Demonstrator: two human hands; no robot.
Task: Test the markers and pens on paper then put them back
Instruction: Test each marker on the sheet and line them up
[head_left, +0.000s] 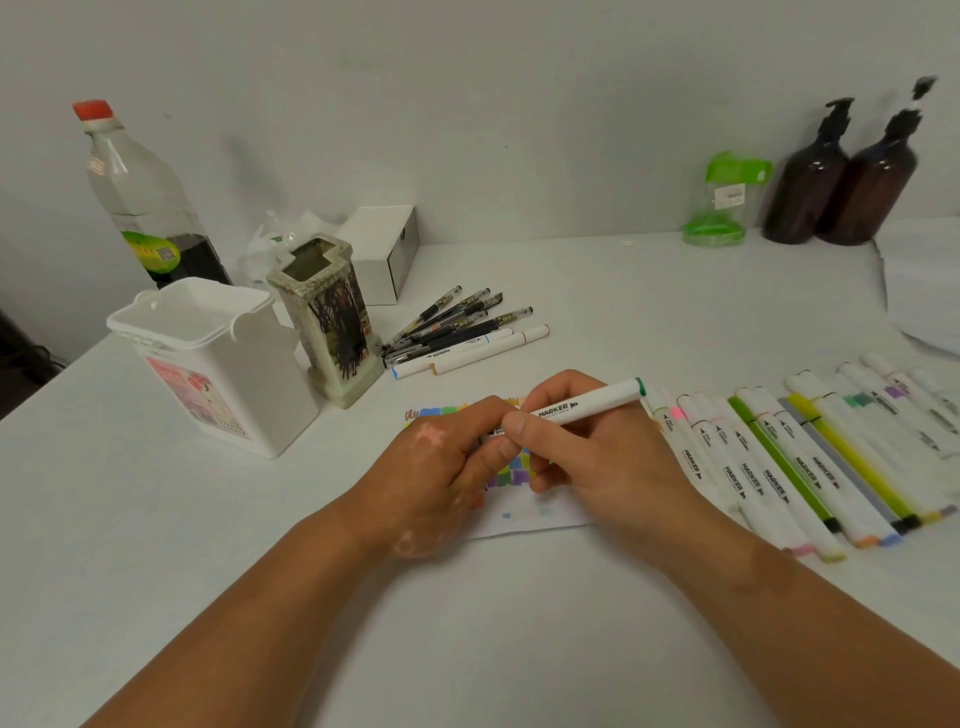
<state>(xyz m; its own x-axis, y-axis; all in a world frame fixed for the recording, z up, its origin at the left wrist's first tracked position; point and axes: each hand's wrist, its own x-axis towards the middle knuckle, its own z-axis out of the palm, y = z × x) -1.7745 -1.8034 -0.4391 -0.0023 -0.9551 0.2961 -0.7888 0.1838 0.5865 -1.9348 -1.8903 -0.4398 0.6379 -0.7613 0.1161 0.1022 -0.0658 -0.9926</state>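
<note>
Both hands meet over the middle of the surface (493, 623). The right hand (587, 457) grasps a white marker (587, 402) with thumb and fingers curled round the barrel. The barrel is printed "MARKER", and its green-banded far end points up and to the right. The left hand (436, 467) has its fingers curled round the near end of the same marker. That end is hidden between the two hands, so whether it is capped cannot be told.

Directly beneath the hands lies a sheet of paper (530, 519), flat on the surface and covered in small colour swatches – blue, green, yellow and purple among them.

Layout of the other items:
- Right of the paper: a row of markers (779, 467) lying side by side, most with white barrels.
- Behind the paper: a loose pile of pens (457, 325) with two white markers at its near edge.
- Left of the pile: an upright ceramic holder (327, 317), touching a white plastic tub (218, 364).
- Against the wall: a bottle with a red cap (140, 192), a white box (384, 254), a green-trimmed clear container (727, 202) and two brown pump bottles (841, 176) – the last two standing side by side.
</note>
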